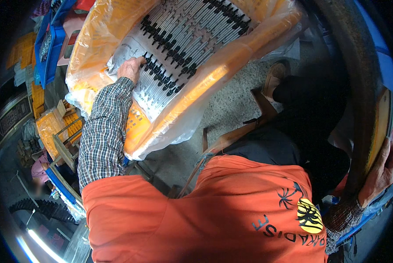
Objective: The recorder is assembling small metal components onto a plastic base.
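Note:
A yellow plastic crate [201,85] lined with clear plastic film stands ahead of me. Inside it, thin metal rods [150,94] with black ends lie side by side in several rows, partly on white paper [123,52]. My left hand [130,69] reaches into the crate's near left part. Its fingers are curled at the black end of the outermost rod in the nearest row and appear to pinch it. Far to the right, my right hand [380,173] lies along the yellowish edge of a worktop [384,125], its fingers stretched out and nothing visible in them.
A dark curved metal bar [365,87] rises between my body and the worktop. Blue bins [52,52] stand at the far left, above a wooden frame [65,151] and more yellow crates [38,94]. Another person in a pink top [39,167] is at the left edge.

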`<state>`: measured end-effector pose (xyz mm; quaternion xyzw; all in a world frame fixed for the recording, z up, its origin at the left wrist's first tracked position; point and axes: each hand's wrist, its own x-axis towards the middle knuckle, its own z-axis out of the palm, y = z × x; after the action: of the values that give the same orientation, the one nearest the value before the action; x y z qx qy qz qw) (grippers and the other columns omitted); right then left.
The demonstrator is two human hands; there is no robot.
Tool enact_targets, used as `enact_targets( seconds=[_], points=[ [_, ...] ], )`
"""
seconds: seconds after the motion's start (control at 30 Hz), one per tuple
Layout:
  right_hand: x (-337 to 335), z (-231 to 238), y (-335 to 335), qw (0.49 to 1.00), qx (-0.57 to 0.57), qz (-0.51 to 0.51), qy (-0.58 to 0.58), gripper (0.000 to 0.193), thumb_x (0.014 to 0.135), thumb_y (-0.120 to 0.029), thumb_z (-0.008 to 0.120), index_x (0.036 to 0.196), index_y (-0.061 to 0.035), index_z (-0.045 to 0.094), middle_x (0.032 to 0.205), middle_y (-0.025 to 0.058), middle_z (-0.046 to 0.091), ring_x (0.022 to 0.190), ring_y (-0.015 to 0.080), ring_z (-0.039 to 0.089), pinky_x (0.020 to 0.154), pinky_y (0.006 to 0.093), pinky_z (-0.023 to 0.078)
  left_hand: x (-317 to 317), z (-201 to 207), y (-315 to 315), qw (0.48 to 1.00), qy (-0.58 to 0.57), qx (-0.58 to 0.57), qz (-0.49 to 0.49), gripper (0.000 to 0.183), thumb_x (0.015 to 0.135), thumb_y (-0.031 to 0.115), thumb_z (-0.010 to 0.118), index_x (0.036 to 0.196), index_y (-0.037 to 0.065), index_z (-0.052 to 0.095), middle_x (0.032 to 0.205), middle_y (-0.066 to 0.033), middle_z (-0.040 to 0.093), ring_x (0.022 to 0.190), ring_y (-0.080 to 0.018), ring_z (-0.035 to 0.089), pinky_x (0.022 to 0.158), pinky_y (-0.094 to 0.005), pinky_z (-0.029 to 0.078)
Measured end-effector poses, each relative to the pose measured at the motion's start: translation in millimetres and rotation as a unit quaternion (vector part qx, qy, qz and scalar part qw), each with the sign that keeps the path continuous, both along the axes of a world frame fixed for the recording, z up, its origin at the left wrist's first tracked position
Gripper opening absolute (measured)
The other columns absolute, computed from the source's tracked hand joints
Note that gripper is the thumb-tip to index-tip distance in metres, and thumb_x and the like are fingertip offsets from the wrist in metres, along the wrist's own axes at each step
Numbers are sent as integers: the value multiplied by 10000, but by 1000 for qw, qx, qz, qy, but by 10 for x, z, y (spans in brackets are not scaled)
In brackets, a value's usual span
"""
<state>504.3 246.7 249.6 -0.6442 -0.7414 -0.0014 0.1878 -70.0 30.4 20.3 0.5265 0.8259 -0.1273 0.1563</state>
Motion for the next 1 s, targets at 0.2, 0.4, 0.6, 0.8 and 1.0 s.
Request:
enact_targets(
  seconds=[0.2,0.4,0.6,0.8,1.0],
  points=[
    [-46,5,36,999,13,-10,-49,325,880,-295,543,1106,-70,603,1014,107,621,892,157,602,760,256,473,34,-47,-29,997,-59,12,-49,251,769,28,483,936,161,616,842,-112,602,826,-304,587,701,-401,465],
    [65,-8,42,997,15,-18,-72,328,881,-294,541,1118,-74,597,1010,104,618,907,154,595,771,253,465,40,-70,-51,996,-68,10,-58,256,765,33,482,946,147,623,836,-109,603,806,-297,588,693,-391,467],
    [84,-28,48,997,12,-3,-74,307,890,-280,526,1132,-104,593,1043,95,605,921,152,591,779,256,469,49,-74,-114,995,-76,15,-57,256,771,39,485,944,158,631,838,-109,602,805,-300,589,696,-391,467],
    [107,-6,40,995,16,-8,-96,319,884,-291,534,1128,-93,590,1036,101,607,911,153,597,763,255,480,138,-80,-54,995,-78,-5,-59,243,772,51,502,937,174,633,829,-106,593,806,-305,585,692,-394,467],
    [-1,-2,11,999,13,8,-52,344,875,-305,549,1093,-42,587,978,115,625,850,159,616,704,254,507,113,-75,-57,996,-64,-21,-63,227,765,56,524,928,169,634,829,-111,586,803,-303,582,696,-395,466]
  ],
)
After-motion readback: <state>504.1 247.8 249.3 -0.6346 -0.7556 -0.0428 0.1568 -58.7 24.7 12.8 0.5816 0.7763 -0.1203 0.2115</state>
